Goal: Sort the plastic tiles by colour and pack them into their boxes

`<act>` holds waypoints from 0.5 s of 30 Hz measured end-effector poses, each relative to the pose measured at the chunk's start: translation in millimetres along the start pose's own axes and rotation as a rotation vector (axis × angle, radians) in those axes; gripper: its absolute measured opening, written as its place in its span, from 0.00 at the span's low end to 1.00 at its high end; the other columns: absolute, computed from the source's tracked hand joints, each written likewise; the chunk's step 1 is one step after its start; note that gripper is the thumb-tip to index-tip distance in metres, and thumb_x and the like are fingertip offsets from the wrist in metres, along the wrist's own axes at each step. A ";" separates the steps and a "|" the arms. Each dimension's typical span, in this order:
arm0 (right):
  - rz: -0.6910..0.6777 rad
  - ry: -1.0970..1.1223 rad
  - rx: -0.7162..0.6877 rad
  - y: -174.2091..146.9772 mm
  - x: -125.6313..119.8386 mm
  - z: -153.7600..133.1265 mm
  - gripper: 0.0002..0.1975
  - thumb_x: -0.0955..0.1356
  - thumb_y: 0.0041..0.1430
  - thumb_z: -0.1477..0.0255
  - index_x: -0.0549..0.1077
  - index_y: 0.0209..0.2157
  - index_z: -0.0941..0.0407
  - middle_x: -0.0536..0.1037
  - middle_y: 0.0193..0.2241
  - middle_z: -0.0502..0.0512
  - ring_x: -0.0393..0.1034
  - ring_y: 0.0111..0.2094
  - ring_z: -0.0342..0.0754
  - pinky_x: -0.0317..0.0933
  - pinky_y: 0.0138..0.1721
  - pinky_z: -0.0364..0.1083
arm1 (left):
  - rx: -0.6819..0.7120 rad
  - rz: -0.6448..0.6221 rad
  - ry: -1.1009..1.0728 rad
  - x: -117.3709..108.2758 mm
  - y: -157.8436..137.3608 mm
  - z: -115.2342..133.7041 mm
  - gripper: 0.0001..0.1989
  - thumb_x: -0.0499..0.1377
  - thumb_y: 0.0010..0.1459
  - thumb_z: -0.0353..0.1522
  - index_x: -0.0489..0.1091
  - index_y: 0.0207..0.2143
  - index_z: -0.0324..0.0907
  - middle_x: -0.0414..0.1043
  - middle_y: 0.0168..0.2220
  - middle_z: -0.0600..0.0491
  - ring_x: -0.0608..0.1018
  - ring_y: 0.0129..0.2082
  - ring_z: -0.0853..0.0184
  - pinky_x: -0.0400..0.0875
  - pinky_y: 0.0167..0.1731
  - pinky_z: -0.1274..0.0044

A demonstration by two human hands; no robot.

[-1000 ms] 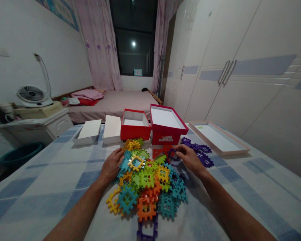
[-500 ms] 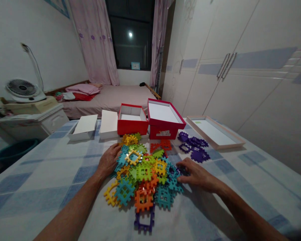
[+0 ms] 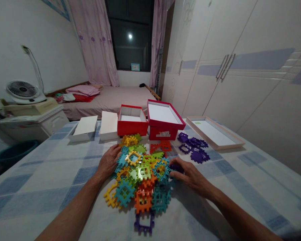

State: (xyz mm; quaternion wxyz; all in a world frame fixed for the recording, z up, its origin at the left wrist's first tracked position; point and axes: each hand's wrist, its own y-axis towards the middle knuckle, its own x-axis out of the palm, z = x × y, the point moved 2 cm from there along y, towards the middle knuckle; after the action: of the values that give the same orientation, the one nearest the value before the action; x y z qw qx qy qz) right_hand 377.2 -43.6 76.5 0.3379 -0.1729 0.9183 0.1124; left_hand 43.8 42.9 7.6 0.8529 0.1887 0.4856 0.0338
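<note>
A heap of colourful plastic interlocking building pieces lies on the bed-like cloth surface, with lime green pieces [image 3: 142,172] in its middle. My left hand [image 3: 109,162] rests flat against the heap's left side, fingers stretched beside blue pieces [image 3: 122,160]; it is open. At the right side, my right hand [image 3: 188,172] is open, its thumb and index finger apart and touching a teal piece [image 3: 161,169]. A purple piece [image 3: 177,168] shows partly under that hand. Orange pieces [image 3: 143,201] and a purple square frame [image 3: 144,223] lie at the near end.
Separate purple pieces [image 3: 196,147] lie at the right, before a shallow pale lid [image 3: 215,134]. Behind the heap stand a red box [image 3: 132,128], a magenta box [image 3: 164,131] and two white boxes [image 3: 85,127]. Some red pieces [image 3: 162,146] lie near the magenta box.
My right hand has moved left against the heap, and the teal piece at its fingertips has shifted left, covering a yellow piece. My left hand has stayed in place.
</note>
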 end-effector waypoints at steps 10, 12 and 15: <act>0.145 -0.131 0.083 6.5 -23.0 28.6 0.11 0.60 0.56 0.69 0.70 0.39 0.54 0.73 0.29 0.49 0.67 0.31 0.46 0.58 0.32 0.44 | 0.021 0.018 -0.016 0.7 -0.3 -1.1 0.21 0.44 0.61 0.40 0.71 0.46 0.41 0.68 0.52 0.46 0.70 0.53 0.61 0.64 0.54 0.68; 0.137 -0.075 0.049 5.6 -15.7 23.6 0.11 0.61 0.54 0.72 0.70 0.38 0.55 0.74 0.30 0.50 0.67 0.32 0.45 0.58 0.32 0.43 | 0.013 0.025 -0.017 1.2 -0.2 -2.0 0.21 0.45 0.61 0.40 0.71 0.46 0.41 0.68 0.52 0.47 0.70 0.52 0.61 0.65 0.54 0.67; 0.217 -0.069 0.009 6.2 -7.1 13.7 0.09 0.60 0.50 0.76 0.68 0.33 0.55 0.73 0.32 0.51 0.67 0.34 0.46 0.58 0.32 0.43 | 0.016 0.015 -0.021 1.9 0.0 -2.8 0.21 0.45 0.60 0.40 0.71 0.46 0.40 0.67 0.53 0.46 0.70 0.52 0.61 0.64 0.54 0.67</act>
State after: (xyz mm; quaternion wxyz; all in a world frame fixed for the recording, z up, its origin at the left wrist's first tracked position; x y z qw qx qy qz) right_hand 387.8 -31.8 71.5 0.3561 -0.0668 0.9198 0.1504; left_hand 42.5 44.1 4.8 0.8561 0.1995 0.4756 0.0346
